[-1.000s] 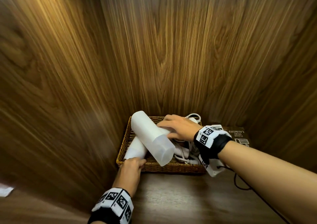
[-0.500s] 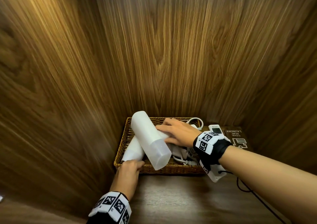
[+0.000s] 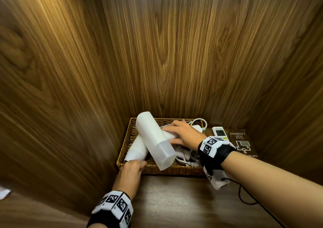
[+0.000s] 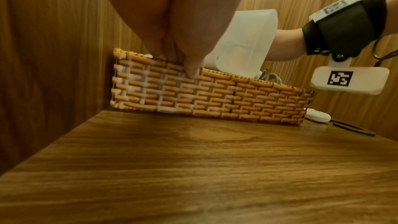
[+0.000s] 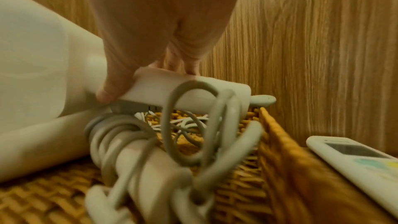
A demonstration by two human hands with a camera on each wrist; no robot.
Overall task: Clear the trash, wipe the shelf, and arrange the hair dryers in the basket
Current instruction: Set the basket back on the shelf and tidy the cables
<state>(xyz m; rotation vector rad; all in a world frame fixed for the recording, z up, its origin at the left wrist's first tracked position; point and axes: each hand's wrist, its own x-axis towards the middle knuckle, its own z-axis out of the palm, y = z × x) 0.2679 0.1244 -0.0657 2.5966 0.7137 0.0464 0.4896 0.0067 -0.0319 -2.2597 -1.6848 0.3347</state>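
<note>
A woven wicker basket (image 3: 167,169) (image 4: 215,98) (image 5: 277,144) sits on the wooden shelf (image 3: 174,205) against the left wall. Two white hair dryers lie in it. The upper hair dryer (image 3: 153,140) (image 4: 243,43) (image 5: 32,60) lies tilted across the lower hair dryer (image 3: 137,149) (image 5: 43,139). My right hand (image 3: 181,136) (image 5: 150,67) grips the upper dryer's handle (image 5: 183,91). White cords (image 5: 168,135) are coiled around the handles. My left hand (image 3: 132,166) (image 4: 183,57) holds the basket's near rim at its left corner.
A white remote control (image 3: 219,132) (image 5: 353,161) lies on the shelf right of the basket, beside a dark laundry sign (image 3: 242,142). Wooden walls close in on the left, back and right. A black cable (image 3: 248,198) trails from my right wrist.
The upper dryer has shifted slightly left and down in the basket as my right hand moved with its handle. My left hand has stayed on the basket rim.
</note>
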